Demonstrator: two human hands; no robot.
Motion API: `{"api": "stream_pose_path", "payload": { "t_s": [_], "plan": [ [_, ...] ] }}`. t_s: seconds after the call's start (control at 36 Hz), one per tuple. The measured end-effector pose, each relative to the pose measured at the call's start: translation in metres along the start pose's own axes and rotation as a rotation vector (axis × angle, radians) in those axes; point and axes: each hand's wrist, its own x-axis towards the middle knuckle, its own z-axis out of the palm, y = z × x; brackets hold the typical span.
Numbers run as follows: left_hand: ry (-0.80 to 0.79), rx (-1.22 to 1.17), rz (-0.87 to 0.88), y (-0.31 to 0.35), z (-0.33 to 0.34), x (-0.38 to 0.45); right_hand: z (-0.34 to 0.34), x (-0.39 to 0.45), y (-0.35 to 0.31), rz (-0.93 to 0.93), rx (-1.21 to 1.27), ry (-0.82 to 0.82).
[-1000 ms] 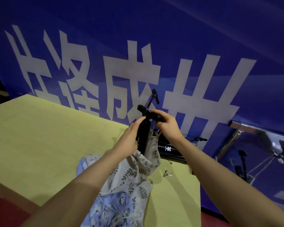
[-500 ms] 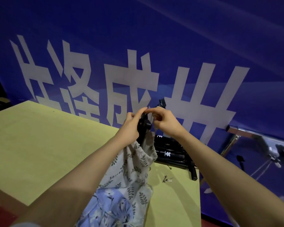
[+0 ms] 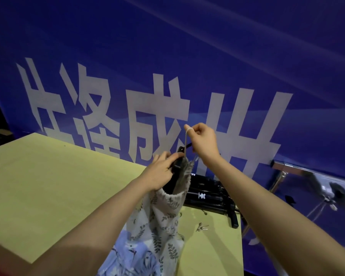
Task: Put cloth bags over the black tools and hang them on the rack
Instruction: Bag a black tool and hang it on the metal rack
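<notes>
Nearest on table [image 3: 48, 196], leaf-print bag [image 3: 163, 216] is draping w/ black tool [image 3: 176, 168] standing inside, top sticking out. L hand [image 3: 159, 172] is gripping tool & bag rim; R hand [image 3: 202, 142], above bag, is pinching drawstring [image 3: 186, 142] taut. Behind bag, more tools [image 3: 207, 198] are lying flat; small pins [image 3: 202, 228] are lying beside it.

Leaf-printed cloth bag [image 3: 163, 212], matt black tool [image 3: 177, 166], smooth matt wooden table [image 3: 58, 186], shiny metal rack [image 3: 299, 171].

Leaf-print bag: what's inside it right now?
A black tool stands in the leaf-print bag, its top poking out of the mouth. Everything below is hidden by cloth.
</notes>
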Motion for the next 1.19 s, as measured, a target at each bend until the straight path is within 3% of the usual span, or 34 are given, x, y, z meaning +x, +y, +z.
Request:
{"api": "stream_pose_path", "payload": {
  "t_s": [0.14,0.25,0.39,0.5,0.61,0.86,1.0,1.19],
  "plan": [
    [0.034,-0.085,0.013,0.003,-0.004,0.001,-0.005,0.01,-0.013,-0.161,-0.132,0.032],
    [-0.028,0.049,0.025,0.014,-0.013,0.009,-0.009,0.013,-0.016,-0.23,-0.277,0.011],
    [0.059,0.086,-0.028,0.026,-0.021,0.016,-0.017,0.014,-0.024,-0.09,-0.105,0.107],
    [0.135,0.186,-0.057,0.046,-0.024,0.018,-0.021,0.015,-0.035,-0.096,-0.047,0.144],
    [0.078,0.171,-0.183,0.064,-0.027,0.027,-0.022,0.02,-0.05,-0.097,0.034,0.135],
    [0.132,0.352,-0.07,0.092,-0.025,0.037,-0.04,0.029,-0.067,-0.209,0.018,0.213],
    [0.197,0.219,-0.016,0.122,-0.023,0.043,-0.057,0.029,-0.072,-0.254,-0.067,0.264],
    [0.178,-0.009,-0.088,0.157,-0.008,0.05,-0.075,0.023,-0.066,-0.27,-0.057,0.306]
  ]
}}
